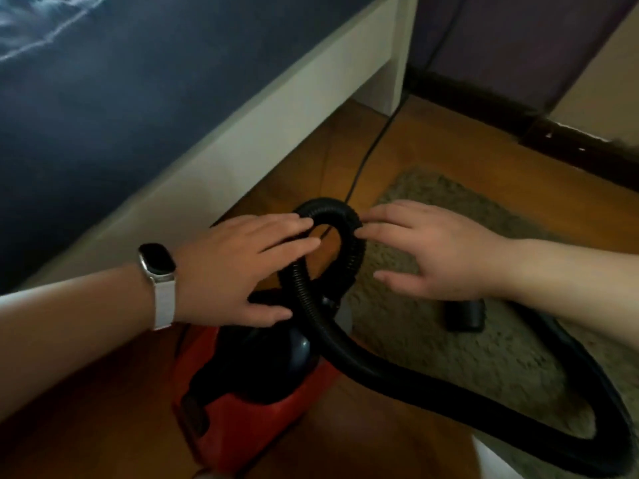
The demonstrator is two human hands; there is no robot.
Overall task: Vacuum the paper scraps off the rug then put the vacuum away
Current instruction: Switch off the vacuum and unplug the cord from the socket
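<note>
Both hands are open, fingers straight and spread, one on each side of the upright loop of the black hose [349, 344]. The left hand [249, 267], with a watch [157, 262] on its wrist, lays its fingers over the loop's left side. The right hand [425, 250] has its fingertips at the loop's right side, though the blur hides whether they touch. Neither hand grips anything yet.

The red vacuum [249, 385] stands on the wooden floor [397, 146] between the bed frame [242, 126] and the rug [484, 357]. The hose sweeps from it across the rug, and its nozzle [465, 314] lies on the pile under the right wrist. No scraps can be made out on the part of the rug in view.

The step looks like gathering the hose. To do it well, each hand should close round the ribbed tube, not just press on it. The loop should stay wide so it does not kink, and the power cord [373, 143] behind it should be kept out of the coil.
</note>
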